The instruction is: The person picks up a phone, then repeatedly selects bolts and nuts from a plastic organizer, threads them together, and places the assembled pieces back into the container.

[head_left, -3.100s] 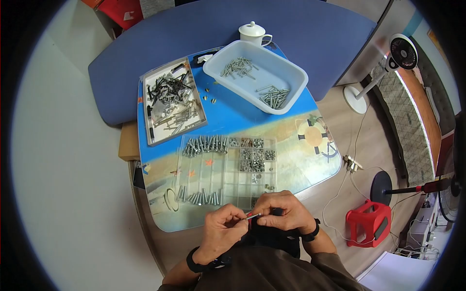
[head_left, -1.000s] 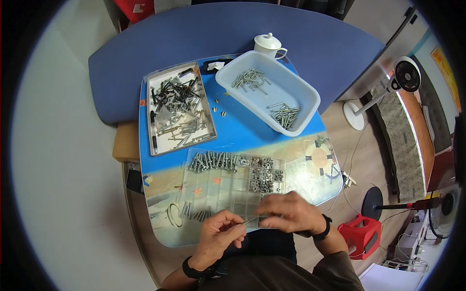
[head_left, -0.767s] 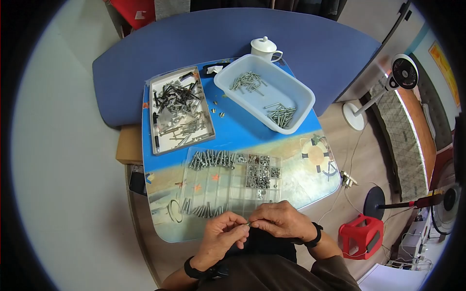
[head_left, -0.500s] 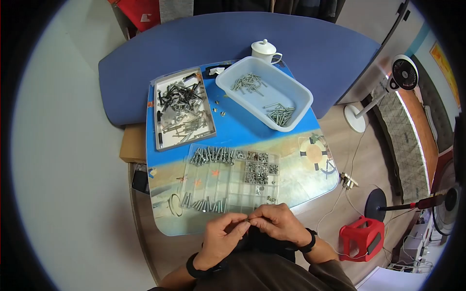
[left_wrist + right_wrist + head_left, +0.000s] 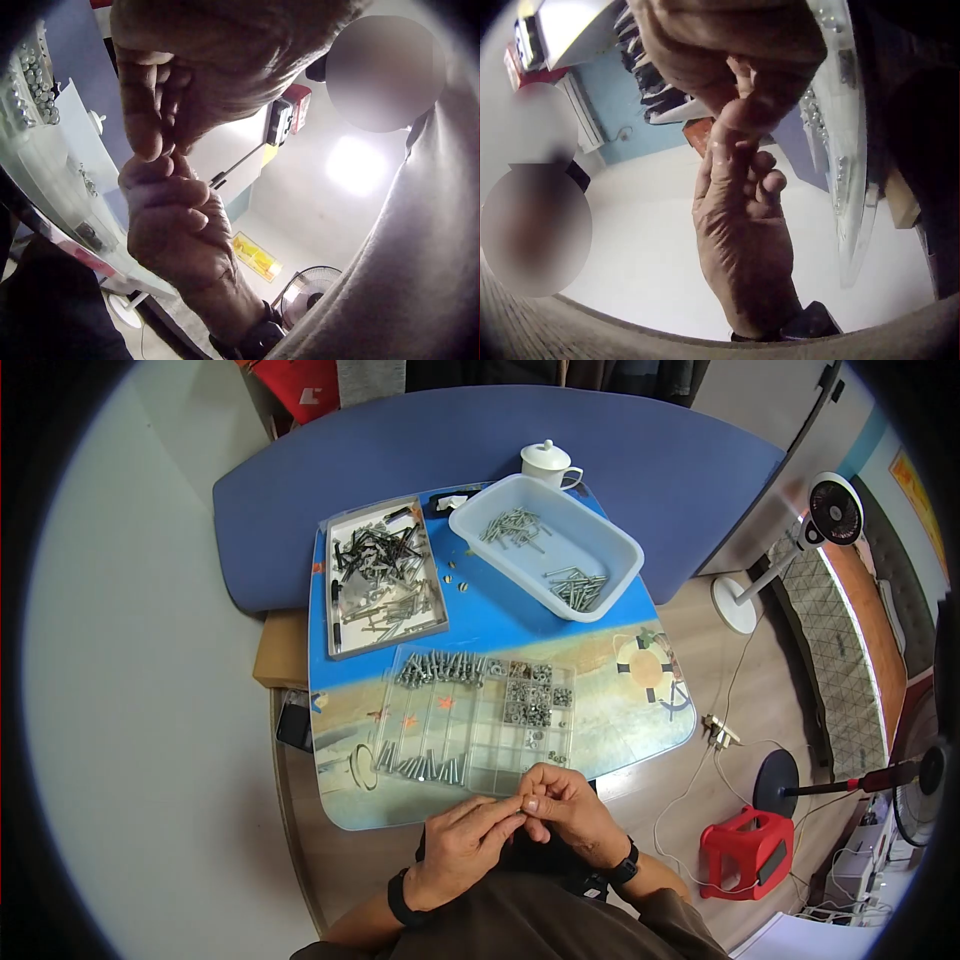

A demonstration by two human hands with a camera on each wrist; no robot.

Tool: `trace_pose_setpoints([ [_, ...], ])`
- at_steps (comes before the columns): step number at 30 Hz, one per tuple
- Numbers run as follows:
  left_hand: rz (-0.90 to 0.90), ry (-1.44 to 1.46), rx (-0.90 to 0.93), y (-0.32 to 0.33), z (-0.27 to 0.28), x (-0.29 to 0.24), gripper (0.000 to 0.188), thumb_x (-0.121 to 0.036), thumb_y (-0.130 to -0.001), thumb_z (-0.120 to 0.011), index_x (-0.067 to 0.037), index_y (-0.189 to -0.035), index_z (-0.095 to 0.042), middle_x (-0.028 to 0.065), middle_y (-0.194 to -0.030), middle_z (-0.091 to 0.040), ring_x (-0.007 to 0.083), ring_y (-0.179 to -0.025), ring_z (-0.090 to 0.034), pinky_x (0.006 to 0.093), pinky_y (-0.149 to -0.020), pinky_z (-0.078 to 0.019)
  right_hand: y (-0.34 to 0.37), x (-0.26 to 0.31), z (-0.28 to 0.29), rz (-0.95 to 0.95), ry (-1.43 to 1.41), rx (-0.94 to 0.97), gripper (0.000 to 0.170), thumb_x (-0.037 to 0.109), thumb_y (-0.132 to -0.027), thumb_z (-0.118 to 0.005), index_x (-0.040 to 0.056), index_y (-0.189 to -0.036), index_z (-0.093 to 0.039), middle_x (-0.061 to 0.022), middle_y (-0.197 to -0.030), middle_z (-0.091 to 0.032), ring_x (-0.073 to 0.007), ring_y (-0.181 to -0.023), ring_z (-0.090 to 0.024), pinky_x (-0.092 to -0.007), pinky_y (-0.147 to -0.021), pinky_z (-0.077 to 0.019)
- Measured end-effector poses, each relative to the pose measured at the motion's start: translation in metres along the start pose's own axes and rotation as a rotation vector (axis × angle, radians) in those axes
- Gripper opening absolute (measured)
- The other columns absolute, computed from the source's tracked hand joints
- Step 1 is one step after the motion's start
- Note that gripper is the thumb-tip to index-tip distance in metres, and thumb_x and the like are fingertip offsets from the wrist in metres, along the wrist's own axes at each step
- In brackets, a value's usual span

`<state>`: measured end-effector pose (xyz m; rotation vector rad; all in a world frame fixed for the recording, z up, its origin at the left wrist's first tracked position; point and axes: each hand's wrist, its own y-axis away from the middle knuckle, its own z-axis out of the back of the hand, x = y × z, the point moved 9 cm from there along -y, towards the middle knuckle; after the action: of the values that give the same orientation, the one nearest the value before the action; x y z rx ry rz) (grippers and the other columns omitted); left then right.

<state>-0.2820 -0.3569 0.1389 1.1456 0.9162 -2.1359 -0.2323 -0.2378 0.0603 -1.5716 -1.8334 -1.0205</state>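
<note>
In the head view the left hand (image 5: 455, 855) and the right hand (image 5: 575, 815) meet at their fingertips just off the table's front edge. Between them they pinch a small metal piece (image 5: 522, 810), almost wholly covered by fingers and thumbs. Both wrist views show the fingertips of the two hands pressed together, with the piece hidden. Beyond the hands lies a clear compartment box (image 5: 485, 748), with bolts (image 5: 440, 668) along its far left side, more bolts (image 5: 430, 768) at its near left, and nuts and washers (image 5: 530, 700) on its right.
A white tray (image 5: 443, 622) of mixed screws stands at the back left of the table. Right of it is a pale tub (image 5: 540, 572) with two piles of screws, and behind that a lidded white cup (image 5: 546, 458). A red stool (image 5: 735, 850) stands on the floor at right.
About a second ago the right hand was apart from the left, over the box's near edge; it has since come to the left fingertips. The thin metal piece seen there is now mostly covered.
</note>
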Motion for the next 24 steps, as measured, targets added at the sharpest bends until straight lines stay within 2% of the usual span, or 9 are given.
trace_pose_setpoints([
  [5, 0.002, -0.003, -0.014, 0.001, 0.004, 0.006, 0.016, 0.004, -0.08, -0.076, -0.002, -0.094, -0.071, 0.0114, -0.084, -0.073, 0.0235, -0.073, -0.072, 0.0304, -0.063, -0.0554, 0.0, 0.0, -0.003, -0.071, -0.09, 0.007, 0.018, 0.008, -0.096, -0.069, -0.0018, -0.111, -0.065, -0.0019, -0.082, -0.067, -0.0063, -0.065, -0.063, -0.0199, -0.055, -0.0494],
  [8, 0.029, 0.072, -0.034, 0.0, 0.008, 0.013, 0.015, 0.005, -0.081, -0.075, -0.001, -0.093, -0.069, 0.0118, -0.085, -0.073, 0.0235, -0.073, -0.072, 0.0303, -0.064, -0.0554, -0.004, -0.006, 0.001, -0.111, 0.046, -0.006, 0.019, 0.006, -0.096, -0.069, -0.0027, -0.112, -0.066, -0.0023, -0.083, -0.068, -0.0068, -0.066, -0.064, -0.0202, -0.057, -0.0506],
  [10, 0.027, 0.091, -0.047, 0.0, 0.01, 0.019, 0.015, 0.005, -0.081, -0.075, -0.001, -0.094, -0.069, 0.0119, -0.086, -0.073, 0.0233, -0.073, -0.072, 0.0303, -0.064, -0.0553, -0.006, 0.0, -0.002, -0.12, 0.109, -0.022, 0.014, 0.005, -0.096, -0.069, -0.0021, -0.108, -0.068, -0.0029, -0.085, -0.069, -0.0069, -0.068, -0.065, -0.0204, -0.059, -0.0523],
  [16, 0.055, 0.135, -0.084, -0.005, 0.021, 0.03, 0.015, 0.005, -0.082, -0.075, -0.001, -0.095, -0.07, 0.0114, -0.087, -0.072, 0.0215, -0.071, -0.07, 0.0303, -0.063, -0.0548, -0.02, 0.014, -0.006, -0.125, 0.29, -0.039, 0.015, 0.005, -0.095, -0.07, -0.0017, -0.108, -0.068, -0.0042, -0.087, -0.07, -0.0078, -0.075, -0.067, -0.0222, -0.066, -0.0556],
  [18, 0.065, 0.139, -0.103, -0.01, 0.027, 0.034, 0.015, 0.005, -0.082, -0.075, -0.001, -0.095, -0.07, 0.0112, -0.086, -0.072, 0.0212, -0.071, -0.07, 0.0303, -0.063, -0.0546, -0.028, 0.016, -0.011, -0.157, 0.292, -0.019, 0.018, 0.004, -0.094, -0.072, -0.0027, -0.109, -0.067, -0.0055, -0.087, -0.07, -0.0095, -0.076, -0.068, -0.0233, -0.067, -0.0562],
  [20, -0.018, 0.113, -0.146, -0.015, 0.035, 0.031, 0.016, 0.004, -0.08, -0.076, -0.001, -0.094, -0.072, 0.0099, -0.088, -0.071, 0.0211, -0.07, -0.069, 0.0301, -0.062, -0.0541, -0.038, 0.023, -0.018, -0.082, 0.169, 0.007, 0.018, 0.003, -0.09, -0.074, -0.0045, -0.105, -0.066, -0.0103, -0.083, -0.07, -0.0125, -0.069, -0.068, -0.0253, -0.065, -0.0567],
  [24, -0.045, 0.126, -0.156, -0.017, 0.038, 0.04, 0.015, 0.003, -0.078, -0.077, -0.002, -0.091, -0.073, 0.0075, -0.09, -0.069, 0.0209, -0.071, -0.068, 0.0309, -0.06, -0.0531, -0.048, 0.011, -0.011, -0.129, 0.164, -0.06, 0.015, -0.002, -0.086, -0.075, -0.0048, -0.097, -0.064, -0.0132, -0.084, -0.068, -0.0141, -0.067, -0.065, -0.0254, -0.061, -0.0543],
])
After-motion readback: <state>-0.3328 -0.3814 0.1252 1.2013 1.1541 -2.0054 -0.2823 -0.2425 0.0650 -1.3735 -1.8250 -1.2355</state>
